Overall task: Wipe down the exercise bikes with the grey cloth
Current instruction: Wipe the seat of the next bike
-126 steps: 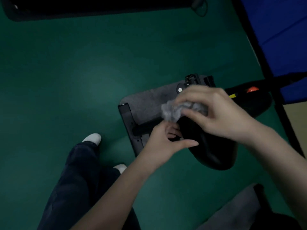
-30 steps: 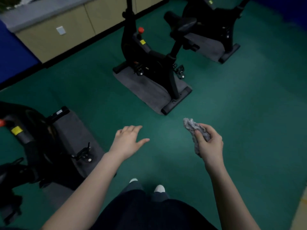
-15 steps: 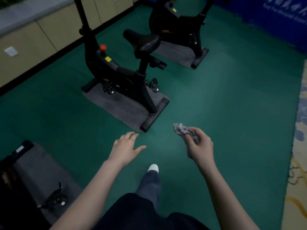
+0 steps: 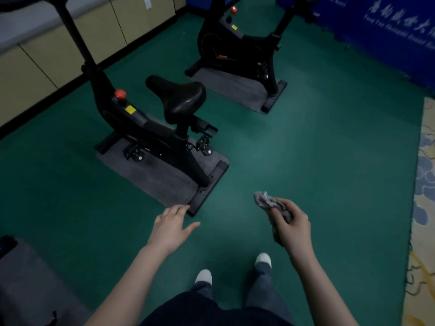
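Closer than half a second before, the nearest exercise bike [image 4: 150, 128] stood at eleven o'clock on its grey mat [image 4: 150, 175], with a second bike [image 4: 235, 43] at one o'clock. At two o'clock, clear of both, the right hand [image 4: 292, 227] gripped the bunched grey cloth [image 4: 266, 200], fingers curled round it. The left hand [image 4: 170, 228] hung empty, fingers loosely spread.
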Motion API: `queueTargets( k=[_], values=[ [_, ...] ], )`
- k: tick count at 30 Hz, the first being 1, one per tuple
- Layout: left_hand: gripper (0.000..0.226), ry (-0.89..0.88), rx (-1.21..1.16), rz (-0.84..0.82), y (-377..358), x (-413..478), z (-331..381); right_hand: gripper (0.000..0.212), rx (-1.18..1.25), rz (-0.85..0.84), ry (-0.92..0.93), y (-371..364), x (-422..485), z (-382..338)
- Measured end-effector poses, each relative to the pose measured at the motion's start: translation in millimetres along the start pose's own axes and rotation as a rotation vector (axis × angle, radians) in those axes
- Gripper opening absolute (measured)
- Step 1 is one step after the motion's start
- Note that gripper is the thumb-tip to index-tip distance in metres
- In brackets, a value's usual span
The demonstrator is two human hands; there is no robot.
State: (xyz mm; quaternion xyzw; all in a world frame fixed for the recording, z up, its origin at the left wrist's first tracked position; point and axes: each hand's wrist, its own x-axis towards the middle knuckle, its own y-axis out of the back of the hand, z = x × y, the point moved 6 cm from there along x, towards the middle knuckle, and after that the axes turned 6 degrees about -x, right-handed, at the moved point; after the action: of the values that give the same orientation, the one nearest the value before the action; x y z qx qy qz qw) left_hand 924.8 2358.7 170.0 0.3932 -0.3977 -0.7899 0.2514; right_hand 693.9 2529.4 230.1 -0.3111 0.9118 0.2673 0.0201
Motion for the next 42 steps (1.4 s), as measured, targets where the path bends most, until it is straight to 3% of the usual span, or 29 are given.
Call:
queueTargets(
  k=[13,19,29,36,42],
  values=[
    [0.067,0.237,-0.189,0.163,16.7,110.3,107.6,0.027,-0.027,-0.175,0.101,62.8,200.6,-17.8],
    [0.067,0.306,-0.266,0.216,26.8,140.4,133.1,0.027,-0.027,-0.309,0.141,49.8,263.1,-37.6],
    [0.071,0.445,-0.402,0.374,75.1,194.2,91.3,0.021,-0.075,-0.494,0.242,-41.6,333.8,-93.9],
    [0.092,0.544,-0.55,0.57,129.4,241.8,29.8,0.017,-0.129,-0.595,0.307,-127.7,378.6,-146.7],
    [0.111,0.577,-0.608,0.563,152.0,276.9,-4.3,0.016,-0.082,-0.614,0.353,-178.0,399.2,-180.8]
  ],
)
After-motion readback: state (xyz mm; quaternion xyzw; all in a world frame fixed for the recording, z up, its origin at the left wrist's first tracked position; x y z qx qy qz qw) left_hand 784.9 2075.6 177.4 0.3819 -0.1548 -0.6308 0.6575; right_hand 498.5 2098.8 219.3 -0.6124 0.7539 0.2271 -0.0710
